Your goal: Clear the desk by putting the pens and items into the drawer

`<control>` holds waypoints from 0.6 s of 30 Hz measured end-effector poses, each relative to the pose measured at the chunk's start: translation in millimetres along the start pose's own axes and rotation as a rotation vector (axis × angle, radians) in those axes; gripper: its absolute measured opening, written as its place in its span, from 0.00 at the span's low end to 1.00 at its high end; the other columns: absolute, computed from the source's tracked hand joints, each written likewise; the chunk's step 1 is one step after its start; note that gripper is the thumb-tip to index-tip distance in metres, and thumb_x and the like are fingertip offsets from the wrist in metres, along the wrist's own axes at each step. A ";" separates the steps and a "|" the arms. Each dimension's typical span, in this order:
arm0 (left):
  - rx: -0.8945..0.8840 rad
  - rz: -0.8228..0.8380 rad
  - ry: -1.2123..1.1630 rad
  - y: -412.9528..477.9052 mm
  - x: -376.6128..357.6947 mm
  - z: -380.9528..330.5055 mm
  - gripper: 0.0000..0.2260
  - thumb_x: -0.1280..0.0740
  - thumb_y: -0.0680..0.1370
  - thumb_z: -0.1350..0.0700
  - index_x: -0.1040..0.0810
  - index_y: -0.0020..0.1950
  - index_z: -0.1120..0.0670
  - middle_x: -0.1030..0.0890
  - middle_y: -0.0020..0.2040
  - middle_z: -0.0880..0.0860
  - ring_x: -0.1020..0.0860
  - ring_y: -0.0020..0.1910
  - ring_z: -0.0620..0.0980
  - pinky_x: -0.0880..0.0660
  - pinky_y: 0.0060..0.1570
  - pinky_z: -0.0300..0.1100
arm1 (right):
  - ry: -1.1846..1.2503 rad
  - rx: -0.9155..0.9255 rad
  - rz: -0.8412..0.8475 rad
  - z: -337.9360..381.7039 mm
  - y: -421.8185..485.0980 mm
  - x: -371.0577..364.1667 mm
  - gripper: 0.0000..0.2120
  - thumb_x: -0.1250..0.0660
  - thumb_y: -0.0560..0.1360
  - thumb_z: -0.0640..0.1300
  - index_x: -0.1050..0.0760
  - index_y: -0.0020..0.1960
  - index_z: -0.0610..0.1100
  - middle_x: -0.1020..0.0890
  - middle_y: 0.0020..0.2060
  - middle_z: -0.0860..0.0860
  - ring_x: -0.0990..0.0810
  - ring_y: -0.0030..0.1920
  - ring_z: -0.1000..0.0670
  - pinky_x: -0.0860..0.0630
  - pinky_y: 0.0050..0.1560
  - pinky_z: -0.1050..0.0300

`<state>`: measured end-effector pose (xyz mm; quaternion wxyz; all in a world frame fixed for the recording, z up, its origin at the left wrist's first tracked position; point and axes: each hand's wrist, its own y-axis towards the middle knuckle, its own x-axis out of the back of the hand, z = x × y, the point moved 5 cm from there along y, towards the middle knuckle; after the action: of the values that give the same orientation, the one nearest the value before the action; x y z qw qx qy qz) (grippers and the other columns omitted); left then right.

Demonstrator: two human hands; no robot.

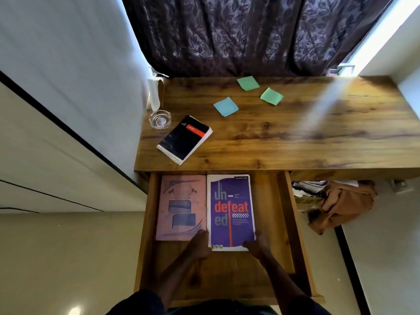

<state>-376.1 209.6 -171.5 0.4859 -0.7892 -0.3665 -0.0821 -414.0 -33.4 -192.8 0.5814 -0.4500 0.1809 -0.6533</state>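
The job looked roughly half done. 2 notebooks already lay flat in the open drawer (286, 214): a pink notebook (180, 206) just beyond and outside the left hand (201, 245), and a purple notebook (230, 211) between the 2 hands, side by side with the pink one and touching or nearly so.

The right hand (258, 245) pinched the purple notebook's near corner, thumb on the cover. The left hand sat curled against the opposite near edge, in the seam between the 2 books. Whether it gripped the edge or only touched it could not be told through the blur. My reading was that the purple notebook was being set down or squared up.

Left to clear, all well beyond both hands on the desk (318, 142): a black spiral notepad (185, 139) ahead of the left hand, a blue sticky note (226, 106) farther out, and 2 green sticky notes (248, 83) (271, 96) farthest away, ahead of the right hand. A glass ashtray (159, 119) stood at the far corner on the left hand's side. No pens showed anywhere in view.

The desk was dark-grained wood with a streak of daylight across it, well outside the right hand. A patterned curtain (250, 35) hung behind it, pale walls stood on both sides, and a brown cloth (341, 203) lay bundled under the desk — outside the right hand, past the drawer wall.
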 end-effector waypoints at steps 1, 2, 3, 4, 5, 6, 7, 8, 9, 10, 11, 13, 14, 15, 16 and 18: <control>-0.010 -0.017 0.022 0.3 -1.5 2.2 0.25 0.25 0.75 0.47 0.29 0.69 0.52 0.24 0.67 0.51 0.25 0.62 0.43 0.23 0.52 0.35 | 0.001 0.013 0.024 -3.2 1.4 -2.4 0.21 0.22 0.70 0.40 0.27 0.58 0.46 0.19 0.54 0.49 0.19 0.51 0.50 0.19 0.45 0.56; -0.011 -0.018 0.030 0.7 -3.3 4.5 0.25 0.25 0.75 0.48 0.29 0.69 0.52 0.25 0.67 0.51 0.25 0.64 0.44 0.22 0.54 0.38 | -0.009 0.038 0.029 -0.5 -1.7 -0.7 0.22 0.21 0.69 0.41 0.26 0.59 0.45 0.19 0.55 0.49 0.18 0.52 0.50 0.17 0.48 0.51; -0.024 -0.023 0.047 1.0 -4.2 5.1 0.25 0.25 0.75 0.48 0.29 0.69 0.52 0.25 0.67 0.51 0.26 0.65 0.45 0.22 0.57 0.40 | -0.011 0.053 0.019 -3.5 1.7 0.2 0.24 0.21 0.68 0.42 0.26 0.61 0.45 0.18 0.55 0.49 0.17 0.53 0.50 0.16 0.51 0.48; -0.034 -0.023 0.075 0.4 -4.8 4.3 0.25 0.26 0.75 0.48 0.29 0.69 0.52 0.25 0.68 0.51 0.26 0.65 0.45 0.22 0.58 0.41 | -0.040 0.063 0.022 -2.9 1.3 2.0 0.25 0.21 0.68 0.42 0.26 0.62 0.46 0.18 0.56 0.49 0.17 0.54 0.50 0.17 0.52 0.46; -0.042 -0.024 0.098 0.6 -5.7 3.9 0.25 0.26 0.76 0.48 0.29 0.69 0.52 0.25 0.68 0.52 0.26 0.66 0.45 0.22 0.59 0.42 | -0.049 0.073 0.032 -5.9 3.7 1.0 0.26 0.20 0.68 0.42 0.26 0.63 0.46 0.18 0.56 0.50 0.17 0.54 0.50 0.17 0.53 0.44; -0.045 -0.019 0.109 1.7 -6.3 3.8 0.25 0.26 0.76 0.48 0.30 0.69 0.53 0.26 0.69 0.52 0.27 0.66 0.46 0.23 0.60 0.42 | -0.061 0.082 0.039 -5.1 2.0 2.3 0.27 0.20 0.68 0.42 0.26 0.63 0.47 0.17 0.57 0.50 0.17 0.55 0.50 0.17 0.53 0.43; -0.049 -0.014 0.125 3.7 -8.0 4.3 0.25 0.26 0.76 0.48 0.30 0.70 0.53 0.26 0.69 0.53 0.27 0.67 0.46 0.23 0.61 0.43 | -0.054 0.094 0.040 -4.6 2.0 3.1 0.27 0.21 0.68 0.43 0.26 0.64 0.47 0.18 0.57 0.50 0.17 0.55 0.50 0.17 0.54 0.43; -0.045 -0.012 0.136 3.2 -8.2 2.4 0.25 0.27 0.77 0.49 0.30 0.70 0.54 0.26 0.69 0.53 0.27 0.68 0.47 0.24 0.61 0.43 | -0.075 0.102 0.047 -4.0 0.7 4.3 0.28 0.21 0.68 0.44 0.26 0.65 0.48 0.18 0.58 0.51 0.17 0.56 0.51 0.17 0.54 0.43; -0.048 -0.014 0.149 3.4 -8.6 0.5 0.25 0.27 0.77 0.49 0.31 0.70 0.54 0.26 0.70 0.53 0.28 0.68 0.47 0.24 0.61 0.43 | -0.088 0.100 0.061 -2.8 -0.4 5.1 0.28 0.21 0.68 0.45 0.27 0.65 0.48 0.18 0.58 0.52 0.17 0.56 0.51 0.17 0.54 0.43; -0.045 -0.017 0.153 4.2 -9.0 -0.3 0.25 0.27 0.77 0.49 0.31 0.71 0.54 0.26 0.70 0.53 0.28 0.68 0.47 0.25 0.61 0.42 | -0.103 0.093 0.077 -2.9 -1.0 6.5 0.29 0.21 0.68 0.46 0.28 0.66 0.49 0.18 0.58 0.52 0.17 0.56 0.51 0.17 0.54 0.44; -0.047 -0.022 0.150 4.9 -9.5 -0.9 0.25 0.28 0.77 0.49 0.31 0.71 0.54 0.27 0.70 0.53 0.28 0.69 0.47 0.25 0.61 0.42 | -0.116 0.092 0.085 -7.3 4.5 6.5 0.29 0.21 0.68 0.48 0.28 0.66 0.50 0.19 0.58 0.53 0.18 0.57 0.51 0.17 0.55 0.44; -0.042 -0.022 0.146 3.8 -9.1 -2.6 0.25 0.28 0.78 0.49 0.31 0.71 0.54 0.26 0.70 0.53 0.27 0.68 0.47 0.25 0.60 0.41 | -0.156 0.117 0.080 -25.1 23.6 4.6 0.30 0.22 0.67 0.52 0.30 0.65 0.52 0.20 0.59 0.52 0.19 0.59 0.50 0.18 0.56 0.44; -0.034 -0.022 0.136 2.8 -8.2 -2.7 0.24 0.28 0.78 0.48 0.30 0.70 0.53 0.26 0.70 0.52 0.27 0.68 0.47 0.24 0.59 0.40 | -0.185 0.142 0.034 -26.9 24.7 5.2 0.31 0.23 0.66 0.55 0.31 0.65 0.54 0.21 0.60 0.52 0.21 0.60 0.49 0.18 0.57 0.44; -0.031 -0.025 0.130 3.1 -7.2 -2.5 0.24 0.28 0.77 0.48 0.30 0.70 0.53 0.25 0.69 0.52 0.26 0.67 0.47 0.23 0.58 0.40 | -0.197 0.183 -0.034 -20.8 17.6 7.2 0.32 0.23 0.65 0.57 0.31 0.65 0.55 0.23 0.61 0.51 0.22 0.61 0.49 0.19 0.57 0.44; -0.029 -0.037 0.123 3.2 -5.2 -2.7 0.23 0.27 0.77 0.48 0.29 0.69 0.52 0.24 0.68 0.51 0.25 0.66 0.47 0.21 0.57 0.40 | -0.176 0.240 -0.108 -4.2 2.1 10.8 0.32 0.23 0.66 0.57 0.30 0.65 0.53 0.23 0.60 0.51 0.23 0.61 0.49 0.19 0.57 0.45; -0.010 -0.109 0.118 1.0 3.4 -5.3 0.20 0.28 0.78 0.50 0.28 0.68 0.52 0.22 0.67 0.51 0.24 0.65 0.47 0.21 0.54 0.39 | -0.112 0.304 -0.227 36.0 -28.4 16.0 0.26 0.22 0.70 0.47 0.28 0.65 0.46 0.25 0.58 0.49 0.26 0.58 0.51 0.20 0.52 0.52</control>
<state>-371.8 206.7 -167.8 0.4975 -0.7642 -0.3794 -0.1567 -400.9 -30.5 -146.1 0.5744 -0.4104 -0.0042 -0.7083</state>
